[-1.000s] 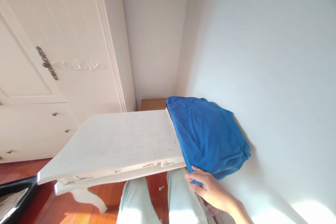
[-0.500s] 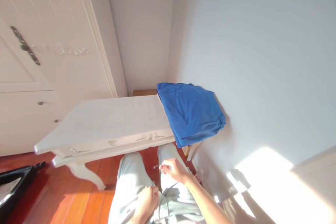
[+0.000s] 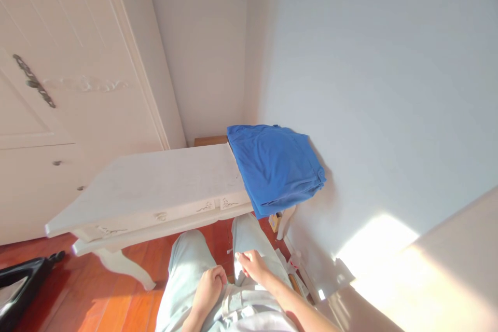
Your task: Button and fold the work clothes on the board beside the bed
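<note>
A blue garment [image 3: 276, 166], with a button at its right corner, lies folded on the right end of a white table [image 3: 167, 176]. Its near edge hangs a little over the table's front. My left hand [image 3: 210, 286] is curled above my lap, nothing visible in it. To its right, my right hand [image 3: 252, 264] is held over my right thigh with the fingers bent in, and nothing shows between them. Both hands are nearer to me than the table and touch neither it nor the garment. Pale trousers [image 3: 190, 257] cover my legs, and my knees reach the table's front edge.
A white cabinet [image 3: 78, 119] with dark handles stands at the left. The wall [image 3: 369, 88] rises close on the right. A black-framed object [image 3: 29, 280] lies on the red wooden floor [image 3: 112, 301] at lower left. Under the table's right end sits a small yellowish box [image 3: 274, 222].
The view has shifted slightly, moving the table and garment left in the picture. My left hand has risen a little and my right hand has lowered slightly. The garment lies as before.
</note>
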`<state>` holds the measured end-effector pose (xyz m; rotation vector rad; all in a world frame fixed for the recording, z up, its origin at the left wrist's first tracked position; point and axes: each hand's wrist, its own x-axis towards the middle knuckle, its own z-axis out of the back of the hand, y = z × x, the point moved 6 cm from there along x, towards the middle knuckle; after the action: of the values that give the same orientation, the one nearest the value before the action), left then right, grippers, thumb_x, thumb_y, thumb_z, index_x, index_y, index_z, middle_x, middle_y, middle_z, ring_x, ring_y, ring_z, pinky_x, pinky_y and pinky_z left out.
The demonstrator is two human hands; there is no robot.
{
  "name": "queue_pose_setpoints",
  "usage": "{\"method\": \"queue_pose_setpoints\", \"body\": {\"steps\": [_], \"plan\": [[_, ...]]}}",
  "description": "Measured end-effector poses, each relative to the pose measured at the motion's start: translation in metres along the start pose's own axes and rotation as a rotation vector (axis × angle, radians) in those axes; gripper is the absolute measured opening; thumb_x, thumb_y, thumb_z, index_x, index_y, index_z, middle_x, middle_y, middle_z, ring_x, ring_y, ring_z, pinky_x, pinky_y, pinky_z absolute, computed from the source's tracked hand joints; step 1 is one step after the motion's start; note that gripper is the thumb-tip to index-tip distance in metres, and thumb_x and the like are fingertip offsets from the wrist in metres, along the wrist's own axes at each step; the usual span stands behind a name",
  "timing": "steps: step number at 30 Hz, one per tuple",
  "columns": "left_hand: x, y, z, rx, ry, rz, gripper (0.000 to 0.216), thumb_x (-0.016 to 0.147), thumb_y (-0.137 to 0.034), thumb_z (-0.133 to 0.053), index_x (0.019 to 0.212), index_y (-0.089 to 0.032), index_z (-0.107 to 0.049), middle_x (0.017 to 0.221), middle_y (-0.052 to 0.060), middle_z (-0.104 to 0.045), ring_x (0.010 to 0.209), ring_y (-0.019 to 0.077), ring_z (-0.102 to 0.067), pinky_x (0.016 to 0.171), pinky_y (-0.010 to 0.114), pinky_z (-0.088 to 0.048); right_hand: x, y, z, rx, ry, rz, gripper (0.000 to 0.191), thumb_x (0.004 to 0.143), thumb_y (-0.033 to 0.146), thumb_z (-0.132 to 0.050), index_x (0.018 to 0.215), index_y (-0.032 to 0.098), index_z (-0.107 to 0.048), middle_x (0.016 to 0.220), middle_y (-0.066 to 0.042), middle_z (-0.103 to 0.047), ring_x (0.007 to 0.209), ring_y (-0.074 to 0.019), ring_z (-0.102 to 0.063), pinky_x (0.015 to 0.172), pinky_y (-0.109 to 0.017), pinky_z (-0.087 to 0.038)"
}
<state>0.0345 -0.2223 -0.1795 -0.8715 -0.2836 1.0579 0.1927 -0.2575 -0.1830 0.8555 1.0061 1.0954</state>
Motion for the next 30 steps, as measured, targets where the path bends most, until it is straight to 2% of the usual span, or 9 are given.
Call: {"method": "queue_pose_setpoints", "body": {"steps": [5,14,20,30], "plan": [[0.002,0.001,0.000,-0.022,0.026,0.012,0.029,0.071,-0.004,-0.033,0.061,-0.019,-0.056,0.063,0.000,-0.062,0.067,0.0147,-0.060,0.068,0.022,-0.040,0.003,0.000,-0.003,0.032,0.007,-0.037,0.050,0.084,0.053,-0.042,0.047,0.020,-0.047,0.042,0.002,-0.047,0.037,-0.0096,-0.041,0.043,-0.021,-0.033],[0.004,-0.002,0.002,-0.010,0.067,-0.019,0.030,0.072,-0.002,-0.032,0.063,-0.019,-0.056,0.065,-0.001,-0.061,0.070,0.0135,-0.060,0.071,0.020,-0.040,0.003,0.000,-0.002,0.049,-0.028,-0.055,0.046,0.087,0.045,-0.043,0.050,0.019,-0.052,0.046,0.003,-0.052,0.042,-0.0099,-0.047,0.047,-0.021,-0.039],[0.005,0.002,0.000,-0.048,0.056,-0.058,0.029,0.070,-0.003,-0.032,0.064,-0.019,-0.055,0.065,0.000,-0.061,0.069,0.0142,-0.060,0.070,0.021,-0.041,0.003,0.001,-0.001,0.010,-0.038,-0.074,0.044,0.087,0.040,-0.045,0.049,0.019,-0.053,0.046,0.003,-0.052,0.041,-0.0103,-0.047,0.047,-0.022,-0.038],[0.004,0.001,0.001,-0.043,0.073,-0.033,0.028,0.071,-0.002,-0.033,0.066,-0.019,-0.055,0.068,0.000,-0.062,0.070,0.0140,-0.059,0.070,0.021,-0.041,-0.003,0.013,0.003,-0.051,-0.036,-0.113,0.045,0.087,0.038,-0.046,0.047,0.019,-0.051,0.043,0.004,-0.050,0.042,-0.0112,-0.048,0.049,-0.023,-0.037]]}}
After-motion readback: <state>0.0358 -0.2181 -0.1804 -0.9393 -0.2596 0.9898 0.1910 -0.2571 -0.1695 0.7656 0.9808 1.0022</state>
